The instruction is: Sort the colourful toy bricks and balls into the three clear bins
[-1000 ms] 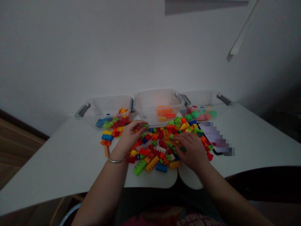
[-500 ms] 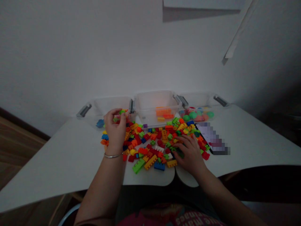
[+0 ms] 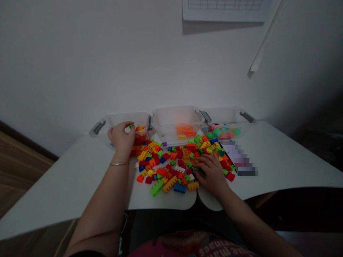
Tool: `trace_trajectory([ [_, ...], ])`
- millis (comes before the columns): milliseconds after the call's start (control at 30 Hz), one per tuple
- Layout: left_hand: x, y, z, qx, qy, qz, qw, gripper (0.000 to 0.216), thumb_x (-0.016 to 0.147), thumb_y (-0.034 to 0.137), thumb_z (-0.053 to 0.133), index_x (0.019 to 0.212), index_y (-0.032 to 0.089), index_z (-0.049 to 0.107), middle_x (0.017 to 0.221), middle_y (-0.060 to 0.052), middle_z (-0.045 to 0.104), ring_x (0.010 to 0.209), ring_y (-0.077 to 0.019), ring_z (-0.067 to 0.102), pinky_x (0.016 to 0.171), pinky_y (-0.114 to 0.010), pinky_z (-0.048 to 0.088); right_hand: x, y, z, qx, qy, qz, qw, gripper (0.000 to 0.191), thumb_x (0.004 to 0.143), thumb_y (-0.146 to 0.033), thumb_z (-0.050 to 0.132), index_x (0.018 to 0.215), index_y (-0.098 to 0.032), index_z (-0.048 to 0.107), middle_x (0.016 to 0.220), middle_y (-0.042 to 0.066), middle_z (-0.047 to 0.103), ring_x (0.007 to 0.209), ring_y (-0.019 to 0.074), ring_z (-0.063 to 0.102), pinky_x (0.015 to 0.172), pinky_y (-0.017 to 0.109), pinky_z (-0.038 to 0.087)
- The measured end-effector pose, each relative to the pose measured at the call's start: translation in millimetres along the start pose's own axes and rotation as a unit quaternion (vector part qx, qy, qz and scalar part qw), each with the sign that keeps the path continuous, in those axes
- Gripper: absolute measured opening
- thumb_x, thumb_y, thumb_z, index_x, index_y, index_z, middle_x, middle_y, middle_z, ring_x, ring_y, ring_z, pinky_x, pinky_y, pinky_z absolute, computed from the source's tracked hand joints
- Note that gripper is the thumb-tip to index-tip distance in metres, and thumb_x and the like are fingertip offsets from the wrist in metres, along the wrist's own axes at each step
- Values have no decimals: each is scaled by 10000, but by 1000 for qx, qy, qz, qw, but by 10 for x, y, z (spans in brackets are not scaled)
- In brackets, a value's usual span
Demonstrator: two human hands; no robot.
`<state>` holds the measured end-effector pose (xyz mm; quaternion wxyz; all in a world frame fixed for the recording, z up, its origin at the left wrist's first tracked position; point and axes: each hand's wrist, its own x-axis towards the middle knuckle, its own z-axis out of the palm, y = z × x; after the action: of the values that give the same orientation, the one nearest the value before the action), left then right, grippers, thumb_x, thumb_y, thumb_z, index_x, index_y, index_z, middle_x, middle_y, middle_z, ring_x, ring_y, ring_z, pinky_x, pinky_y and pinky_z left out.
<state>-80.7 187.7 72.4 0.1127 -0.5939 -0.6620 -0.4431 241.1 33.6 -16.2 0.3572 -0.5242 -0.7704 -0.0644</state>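
My left hand point(image 3: 122, 138) is raised at the left clear plastic box point(image 3: 114, 119), pinching a small green toy brick point(image 3: 131, 126) between thumb and fingertips. Inside that box, red and orange pieces point(image 3: 140, 131) show beside the hand. My right hand point(image 3: 213, 174) lies over the right side of a spread of mixed toy bricks point(image 3: 162, 171), fingers apart and bent slightly down among them. A dark green piece point(image 3: 201, 173) shows under its fingers, partly hidden by the hand.
The middle clear box point(image 3: 163, 119) holds orange and yellow bricks. Green, red and yellow round pieces lie in the right clear box point(image 3: 222, 115). A phone point(image 3: 235, 157), partly blurred out, is right of the bricks. The white table point(image 3: 278, 160) meets the wall behind.
My left hand has moved left with the green brick, nearer the left box. My right hand stays over the bricks with little change. The whole view has shifted slightly.
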Motion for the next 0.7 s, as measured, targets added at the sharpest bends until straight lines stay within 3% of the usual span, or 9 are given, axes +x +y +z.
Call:
trace_trajectory([
  [267,-101,-60,-1,131,-33,78,988,346,896,295,382,841,179,704,828,-118,696,872,-280,577,843,-428,321,-3,-4,6,2,-3,3,1000,94,830,-242,616,894,-248,685,1079,44,708,1149,285,553,1107,596,315],
  [567,-133,-59,-14,173,-31,119,977,397,920,271,340,848,156,713,878,-129,695,856,-268,547,828,-430,304,5,-4,3,15,-1,-3,1000,107,827,-219,607,897,-248,681,1069,46,709,1139,279,559,1089,567,345],
  [700,-128,-18,-39,190,-56,111,974,447,928,282,309,943,152,736,959,-129,722,889,-284,573,861,-443,316,6,10,23,27,31,-14,999,99,817,-198,620,892,-238,670,1043,42,711,1105,263,568,1078,537,356],
])
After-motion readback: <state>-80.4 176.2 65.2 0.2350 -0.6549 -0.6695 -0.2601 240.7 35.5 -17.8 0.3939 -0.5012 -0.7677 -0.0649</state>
